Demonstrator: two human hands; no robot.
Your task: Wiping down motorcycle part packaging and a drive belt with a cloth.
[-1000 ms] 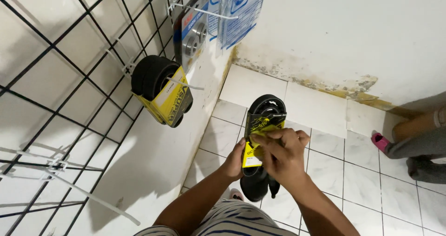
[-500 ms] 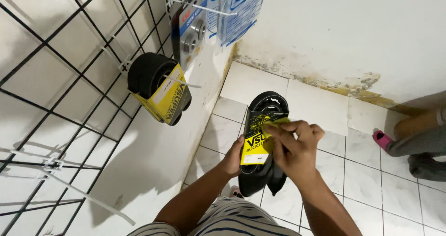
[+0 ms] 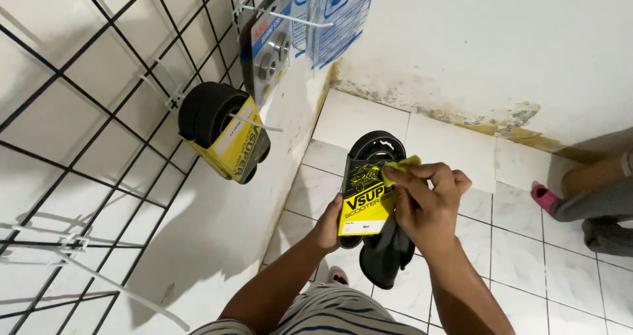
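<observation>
Upper left: a wire grid rack (image 3: 86, 111) carries a hung drive belt in a yellow sleeve (image 3: 227, 134). Centre: a second black drive belt (image 3: 376, 153) is gripped from below by the left hand (image 3: 328, 226); its yellow card sleeve (image 3: 364, 200) is pinched at the top by the right hand (image 3: 428, 206). A loose pinch could let the sleeve slide off.

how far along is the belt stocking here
Done: one sleeved belt already hangs on a hook of the wire grid. In hand: the left hand holds a second belt while the right hand pinches its yellow sleeve. Left: that belt is not yet on a hook.
</observation>
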